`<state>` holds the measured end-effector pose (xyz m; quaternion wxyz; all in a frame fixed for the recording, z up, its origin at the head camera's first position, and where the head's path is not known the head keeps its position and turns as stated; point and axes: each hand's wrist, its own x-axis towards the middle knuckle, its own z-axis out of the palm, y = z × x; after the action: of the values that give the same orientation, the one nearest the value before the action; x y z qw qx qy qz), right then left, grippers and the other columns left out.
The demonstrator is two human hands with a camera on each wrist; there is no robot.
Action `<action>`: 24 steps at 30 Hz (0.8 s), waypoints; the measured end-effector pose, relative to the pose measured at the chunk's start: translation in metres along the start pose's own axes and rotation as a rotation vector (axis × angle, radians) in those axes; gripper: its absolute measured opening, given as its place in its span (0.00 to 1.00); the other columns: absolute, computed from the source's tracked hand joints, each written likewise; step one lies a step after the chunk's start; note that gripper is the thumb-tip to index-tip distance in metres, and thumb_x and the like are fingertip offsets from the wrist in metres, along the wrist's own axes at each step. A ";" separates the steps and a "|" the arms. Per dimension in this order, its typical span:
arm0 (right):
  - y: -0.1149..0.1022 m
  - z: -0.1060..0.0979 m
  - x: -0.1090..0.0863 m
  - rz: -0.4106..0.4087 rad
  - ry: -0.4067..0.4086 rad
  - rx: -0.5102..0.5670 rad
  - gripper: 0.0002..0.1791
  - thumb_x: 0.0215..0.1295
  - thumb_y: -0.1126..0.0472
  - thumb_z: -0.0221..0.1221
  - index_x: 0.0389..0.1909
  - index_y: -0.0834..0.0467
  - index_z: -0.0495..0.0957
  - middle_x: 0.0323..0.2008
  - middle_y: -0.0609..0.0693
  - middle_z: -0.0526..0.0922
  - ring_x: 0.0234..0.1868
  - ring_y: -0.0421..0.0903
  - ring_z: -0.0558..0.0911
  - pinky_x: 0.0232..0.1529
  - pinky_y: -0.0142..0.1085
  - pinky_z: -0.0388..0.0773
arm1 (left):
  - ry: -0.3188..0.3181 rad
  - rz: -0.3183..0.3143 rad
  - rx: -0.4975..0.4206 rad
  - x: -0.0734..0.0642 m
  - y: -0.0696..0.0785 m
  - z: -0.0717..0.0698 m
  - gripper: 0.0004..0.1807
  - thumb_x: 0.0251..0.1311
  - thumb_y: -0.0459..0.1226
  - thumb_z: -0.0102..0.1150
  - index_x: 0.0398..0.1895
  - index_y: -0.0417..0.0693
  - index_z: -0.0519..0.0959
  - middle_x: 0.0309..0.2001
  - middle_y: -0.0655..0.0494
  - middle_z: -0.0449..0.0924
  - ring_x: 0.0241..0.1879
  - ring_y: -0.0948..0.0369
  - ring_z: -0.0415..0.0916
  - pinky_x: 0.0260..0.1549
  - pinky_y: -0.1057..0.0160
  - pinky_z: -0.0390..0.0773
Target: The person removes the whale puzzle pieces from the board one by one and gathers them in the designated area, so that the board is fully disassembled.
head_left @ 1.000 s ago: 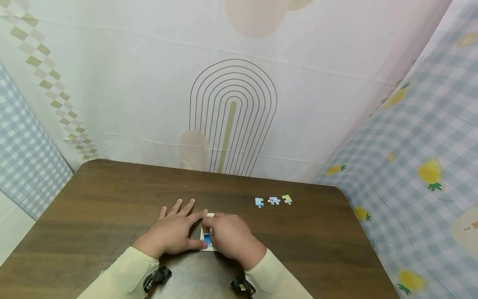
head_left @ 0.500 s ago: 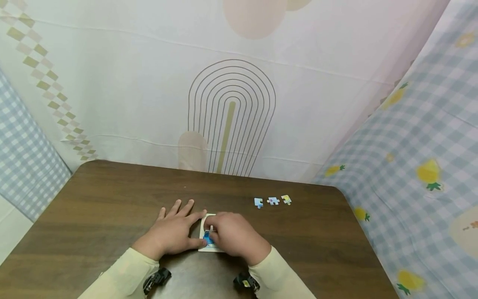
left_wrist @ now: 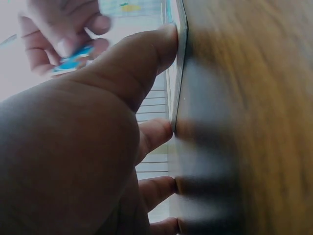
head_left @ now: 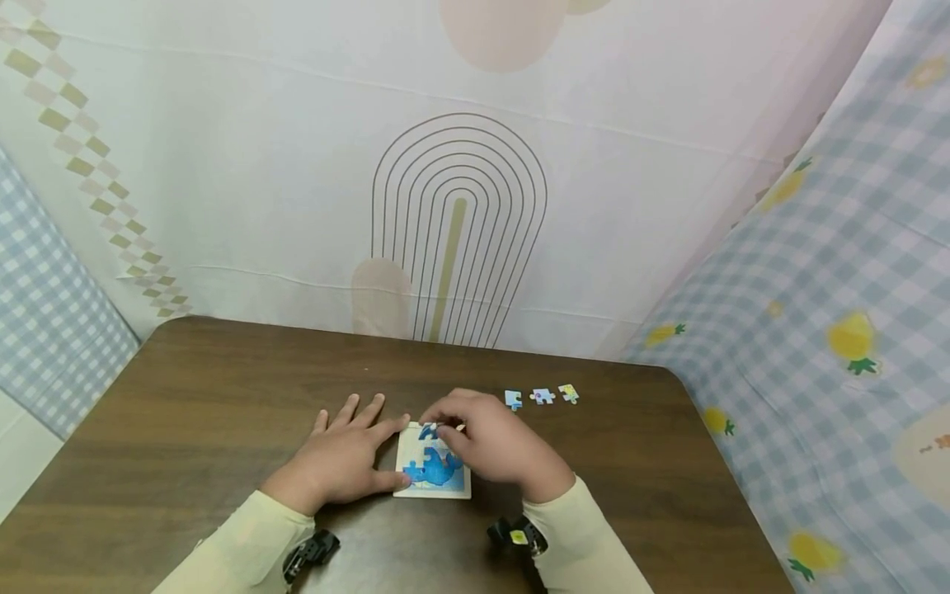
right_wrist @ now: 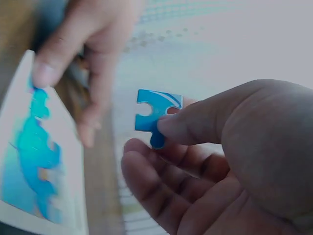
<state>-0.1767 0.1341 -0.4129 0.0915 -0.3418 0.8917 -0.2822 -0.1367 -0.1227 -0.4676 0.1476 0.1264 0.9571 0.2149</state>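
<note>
A small square jigsaw tray (head_left: 409, 444) with a pale border lies flat on the table, its lower part filled with joined blue pieces. My left hand (head_left: 336, 464) is spread flat on the table to its left, thumb on the tray's lower left corner and index fingertip at the upper left one. Over the tray's upper right, my right hand (head_left: 499, 442) pinches a blue jigsaw piece (right_wrist: 151, 110) between thumb and fingers. In the right wrist view that piece shows a white curved line and a rounded tab pointing down. Bare, pale backing shows in the tray's upper left.
Three loose jigsaw pieces lie in a row beyond the right hand: a light blue one (head_left: 513, 399), a bluish one (head_left: 543, 397) and a yellowish one (head_left: 568, 393). The brown wooden table (head_left: 245, 371) ends at a patterned cloth (head_left: 297, 206) behind.
The right hand has risen off the tray and shifted right and away, with the blue jigsaw piece now in its fingers. More of the tray shows. The left hand stays put.
</note>
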 end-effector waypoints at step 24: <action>0.071 -0.079 -0.042 0.415 0.141 0.178 0.02 0.79 0.63 0.67 0.47 0.54 0.88 0.37 0.50 0.90 0.37 0.50 0.89 0.40 0.42 0.86 | -0.002 0.008 0.000 0.000 0.000 0.000 0.52 0.65 0.72 0.71 0.89 0.71 0.67 0.93 0.43 0.49 0.91 0.29 0.39 0.79 0.13 0.42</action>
<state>-0.2133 0.2396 -0.3889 0.1145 -0.1214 0.9187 -0.3580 -0.1362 -0.1229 -0.4679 0.1476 0.1306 0.9565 0.2153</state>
